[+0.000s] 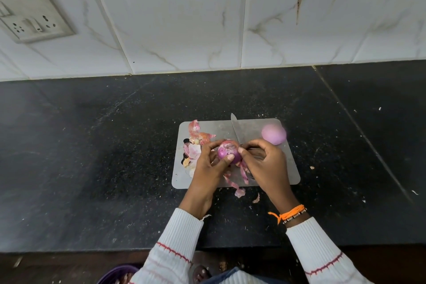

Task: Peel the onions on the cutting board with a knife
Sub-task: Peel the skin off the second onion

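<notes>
Over the grey cutting board (283, 168), my left hand (207, 166) grips a purple onion (228, 151) with part of its skin still on it. My right hand (265, 163) holds the knife (237, 130); the handle is hidden in the fist, the blade points away toward the wall, and the thumb presses on the onion's right side. Strips of skin (243, 172) hang below the onion. A peeled pale-purple onion (273, 134) lies at the board's far right corner.
A pile of onion skins (194, 145) covers the board's left side, and a few scraps (239, 192) lie on the black counter in front of it. The tiled wall carries a socket plate (30, 16) at far left. A purple bowl rim (115, 274) shows below the counter edge.
</notes>
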Available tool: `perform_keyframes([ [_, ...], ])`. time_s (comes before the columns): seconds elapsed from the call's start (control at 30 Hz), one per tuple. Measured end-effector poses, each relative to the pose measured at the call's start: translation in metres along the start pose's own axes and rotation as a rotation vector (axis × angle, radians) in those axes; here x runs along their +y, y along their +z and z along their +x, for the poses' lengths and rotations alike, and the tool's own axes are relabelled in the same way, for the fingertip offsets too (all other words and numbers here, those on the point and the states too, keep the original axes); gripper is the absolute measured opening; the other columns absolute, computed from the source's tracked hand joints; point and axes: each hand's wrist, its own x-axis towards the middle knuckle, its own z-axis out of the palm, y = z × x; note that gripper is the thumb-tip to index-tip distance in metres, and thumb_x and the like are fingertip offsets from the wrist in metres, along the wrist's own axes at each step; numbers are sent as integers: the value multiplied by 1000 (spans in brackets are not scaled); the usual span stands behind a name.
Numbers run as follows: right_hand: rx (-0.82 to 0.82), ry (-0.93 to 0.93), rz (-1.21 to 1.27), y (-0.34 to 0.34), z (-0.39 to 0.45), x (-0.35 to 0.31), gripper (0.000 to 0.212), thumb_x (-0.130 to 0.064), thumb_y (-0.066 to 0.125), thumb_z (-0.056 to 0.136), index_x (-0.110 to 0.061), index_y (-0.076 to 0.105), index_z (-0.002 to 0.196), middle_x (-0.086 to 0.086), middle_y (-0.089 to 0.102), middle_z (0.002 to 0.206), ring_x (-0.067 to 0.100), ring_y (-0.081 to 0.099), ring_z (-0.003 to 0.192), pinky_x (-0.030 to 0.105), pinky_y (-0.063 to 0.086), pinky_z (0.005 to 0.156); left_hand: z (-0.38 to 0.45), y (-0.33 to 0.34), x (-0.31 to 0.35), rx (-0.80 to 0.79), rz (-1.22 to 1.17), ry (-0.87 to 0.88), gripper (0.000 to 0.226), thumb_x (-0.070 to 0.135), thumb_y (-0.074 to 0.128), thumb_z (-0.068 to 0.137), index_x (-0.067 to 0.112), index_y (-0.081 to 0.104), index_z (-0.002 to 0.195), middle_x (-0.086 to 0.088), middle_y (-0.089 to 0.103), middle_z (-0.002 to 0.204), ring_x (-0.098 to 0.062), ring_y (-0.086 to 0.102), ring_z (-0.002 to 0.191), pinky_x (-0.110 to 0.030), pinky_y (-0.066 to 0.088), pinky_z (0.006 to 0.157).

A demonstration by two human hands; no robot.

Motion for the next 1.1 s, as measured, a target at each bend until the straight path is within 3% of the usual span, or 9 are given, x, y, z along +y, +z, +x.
perform_keyframes([
  [0.43, 17, -35, -64, 0, -1, -3, 11, -3, 71, 74, -8, 68, 83, -8, 63, 72, -10, 61, 71, 5, 48, 61, -2, 1, -2, -26, 8, -7, 40, 11, 63, 85, 14, 50, 123, -11, 61, 119, -24, 60, 109, -26, 55, 84],
  [0.63, 36, -70, -136, -2, 0, -4, 13, -3, 71, 73, -6, 69, 85, -2, 67, 75, 0, 63, 65, 6, 50, 62, -1, 6, -1, -16, 16, -26, 40, 12, 62, 86, 16, 50, 123, -9, 61, 118, -21, 61, 108, -21, 54, 80],
  [0.8, 30, -117, -200, 0, 1, 0, 12, -3, 70, 74, -5, 70, 86, 6, 71, 78, 12, 67, 68, 21, 57, 64, 0, 4, -1, -7, 33, -29, 39, 14, 62, 86, 17, 50, 123, -9, 61, 117, -21, 61, 106, -21, 54, 77],
  [0.87, 37, -137, -244, 0, 2, 3, 12, -1, 69, 74, -5, 70, 86, 6, 71, 78, 10, 66, 67, 18, 56, 64, -1, 5, -1, -6, 26, -40, 38, 12, 61, 87, 17, 50, 123, -10, 61, 117, -21, 61, 105, -20, 54, 76],
  [0.97, 46, -71, -187, -4, 5, 3, 13, 0, 67, 77, -6, 70, 89, 2, 69, 78, 2, 63, 68, 8, 51, 65, 0, 8, 0, 18, 25, -42, 36, 9, 58, 89, 16, 49, 123, -10, 60, 116, -25, 61, 106, -22, 55, 77],
  [1.1, 10, 39, -44, -7, 7, 1, 12, -6, 62, 85, -9, 70, 93, -3, 69, 81, 2, 66, 76, 16, 54, 70, 2, 7, 1, 55, -23, -44, 34, 7, 59, 88, 16, 50, 119, -10, 62, 112, -30, 62, 106, -32, 55, 85],
])
